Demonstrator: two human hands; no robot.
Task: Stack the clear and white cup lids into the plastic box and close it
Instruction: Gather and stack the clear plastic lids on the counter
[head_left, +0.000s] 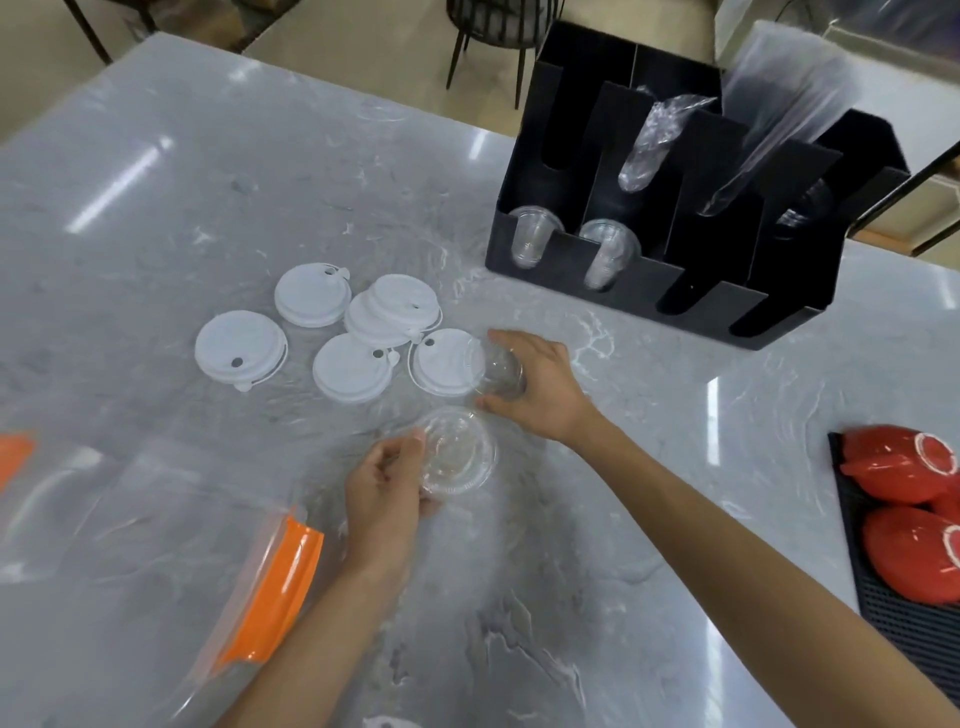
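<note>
Grey marble worktop (208, 171) fills most of what we see. At the upper right stands a big black holder (670, 218) with tall slots, and clear cups (532, 236) sit in its front pockets. At the lower left lies the clear plastic box (130, 545) with an orange clip (278, 577) on its side; it looks open, but it is so see-through that we cannot be sure. At the right edge, red bowls (904, 462) sit upside down on a dark mat (904, 623).

Left of the middle, white lids (332, 338) lie on the worktop, close together, some on top of others. One sits apart, further left.

Our right hand (540, 384) is near the middle and grips a clear lid (498, 371) that is tipped up, just beside the nearest white lid. Our left hand (384, 488) is below it and holds another clear lid (457, 449) by its edge, low over the worktop.
</note>
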